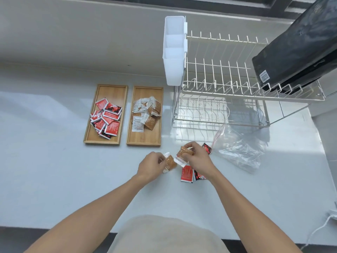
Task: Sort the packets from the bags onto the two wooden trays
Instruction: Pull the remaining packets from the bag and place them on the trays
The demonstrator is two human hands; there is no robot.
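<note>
Two wooden trays lie side by side on the white counter. The left tray [91,136] carries several red packets [107,118]. The right tray [144,139] carries several brown-and-white packets [146,113]. Nearer to me, my left hand [150,166] grips a brown packet [170,162]. My right hand [197,158] pinches another brown packet [184,152] just beside it. Red packets [187,173] lie on the counter under my right hand, and one more red packet [207,147] peeks out behind it. An empty clear plastic bag [237,148] lies crumpled to the right.
A two-tier wire dish rack [218,84] stands at the back right with a white cutlery holder [174,52] on its left end and a black bag [299,50] resting in it. A white cable [322,227] runs along the counter's right front edge.
</note>
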